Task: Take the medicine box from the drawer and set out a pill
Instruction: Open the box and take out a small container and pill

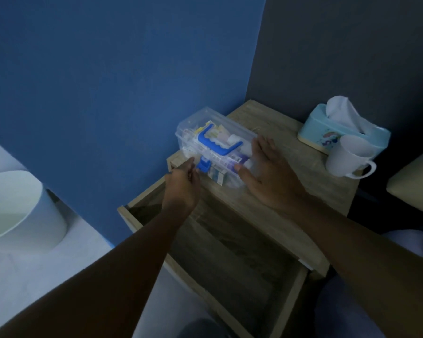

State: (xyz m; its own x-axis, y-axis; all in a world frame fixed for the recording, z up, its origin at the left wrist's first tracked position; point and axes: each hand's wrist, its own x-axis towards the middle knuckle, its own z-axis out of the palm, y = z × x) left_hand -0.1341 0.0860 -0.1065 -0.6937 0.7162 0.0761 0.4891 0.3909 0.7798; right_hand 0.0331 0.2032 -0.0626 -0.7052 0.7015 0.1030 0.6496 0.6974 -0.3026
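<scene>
The clear medicine box (213, 152) is sitting at the table's (291, 172) left edge, above the open drawer (230, 252). The left hand (181, 189) is pinching the box's blue latch (204, 165) in its grip. The right hand (266, 176) is lying flat against the box's right end, grip released. A white mug (347, 159) and tissue box (342, 128) are standing near the far right corner.

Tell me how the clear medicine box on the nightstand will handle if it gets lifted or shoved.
The medicine box looks like rigid clear plastic, so it should keep its shape. It seems packed with small packets, probably light but apt to rattle. Its smooth walls may slide on the nightstand; the blue handle gives the surer hold.
</scene>
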